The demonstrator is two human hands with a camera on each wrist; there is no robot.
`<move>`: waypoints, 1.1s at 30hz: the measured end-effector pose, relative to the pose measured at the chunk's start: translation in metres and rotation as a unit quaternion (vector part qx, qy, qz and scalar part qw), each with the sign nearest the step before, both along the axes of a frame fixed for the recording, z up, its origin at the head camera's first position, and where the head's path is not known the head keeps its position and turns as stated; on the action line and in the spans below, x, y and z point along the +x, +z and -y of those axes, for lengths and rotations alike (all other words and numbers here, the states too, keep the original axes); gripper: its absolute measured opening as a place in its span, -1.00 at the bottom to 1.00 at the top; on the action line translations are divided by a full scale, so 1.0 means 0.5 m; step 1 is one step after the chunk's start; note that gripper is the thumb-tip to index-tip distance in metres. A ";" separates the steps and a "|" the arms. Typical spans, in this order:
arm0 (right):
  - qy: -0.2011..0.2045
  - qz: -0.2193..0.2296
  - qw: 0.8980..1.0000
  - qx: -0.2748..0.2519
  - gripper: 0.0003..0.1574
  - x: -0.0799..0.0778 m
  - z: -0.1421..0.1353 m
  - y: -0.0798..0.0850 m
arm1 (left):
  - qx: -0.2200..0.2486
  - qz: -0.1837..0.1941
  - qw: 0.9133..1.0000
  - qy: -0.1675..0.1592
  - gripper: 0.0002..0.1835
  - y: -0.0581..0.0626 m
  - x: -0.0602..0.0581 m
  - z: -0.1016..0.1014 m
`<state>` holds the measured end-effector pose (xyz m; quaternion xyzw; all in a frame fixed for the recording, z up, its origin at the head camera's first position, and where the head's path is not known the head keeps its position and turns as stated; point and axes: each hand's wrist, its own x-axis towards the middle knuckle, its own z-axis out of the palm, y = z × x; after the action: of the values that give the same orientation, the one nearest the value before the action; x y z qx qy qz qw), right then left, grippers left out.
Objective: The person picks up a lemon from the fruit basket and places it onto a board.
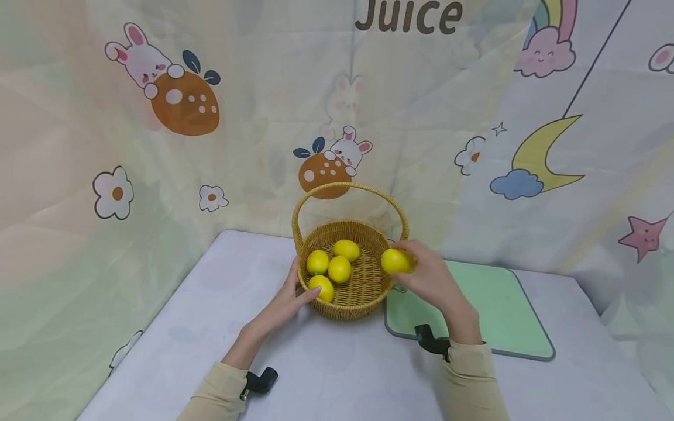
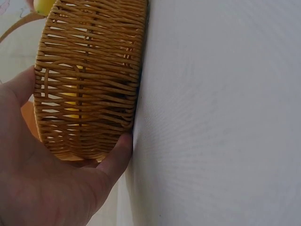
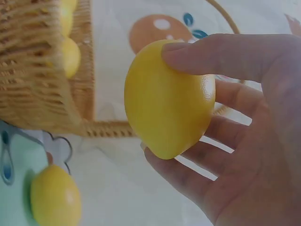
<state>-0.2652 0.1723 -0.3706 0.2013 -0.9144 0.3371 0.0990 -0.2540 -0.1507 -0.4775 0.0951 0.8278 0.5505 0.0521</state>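
A round wicker basket (image 1: 344, 310) with a tall arched handle stands on the table, holding several yellow lemons (image 1: 339, 269) in its left part. My left hand (image 1: 286, 299) grips the basket's left side, thumb over the rim by the nearest lemon. In the left wrist view, fingers of the left hand (image 2: 61, 188) lie against the woven wall. At the basket's right rim, my right hand (image 1: 429, 278) pinches another lemon (image 3: 169, 99) between thumb and fingers, raised above the table. One more lemon (image 3: 55, 197) lies on the green board beside the basket, seen only in the right wrist view.
The green board (image 1: 489, 310) with a grey edge lies flat on the white table (image 1: 337, 374), right of the basket. Behind the table hangs a printed cloth (image 1: 253, 117) with rabbits, flowers and a moon. Each wrist carries a black camera mount (image 1: 432, 340).
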 end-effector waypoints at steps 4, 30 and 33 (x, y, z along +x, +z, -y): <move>-0.017 -0.003 1.000 -0.004 -0.35 -0.001 -0.027 0.004 | -0.003 0.005 1.000 0.002 0.11 -0.001 0.000 0.001; -0.137 0.045 0.989 0.021 -0.36 -0.069 -0.193 -0.114 | 0.009 0.009 1.000 -0.001 0.13 -0.007 -0.001 0.000; -0.143 0.051 0.988 0.022 -0.36 -0.079 -0.207 -0.142 | 0.010 0.008 1.000 -0.002 0.11 -0.006 -0.001 0.000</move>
<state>-0.3048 0.2759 -0.4416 0.0527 -0.9447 0.3094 0.0950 -0.2544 -0.1509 -0.4805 0.0927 0.8215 0.5595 0.0591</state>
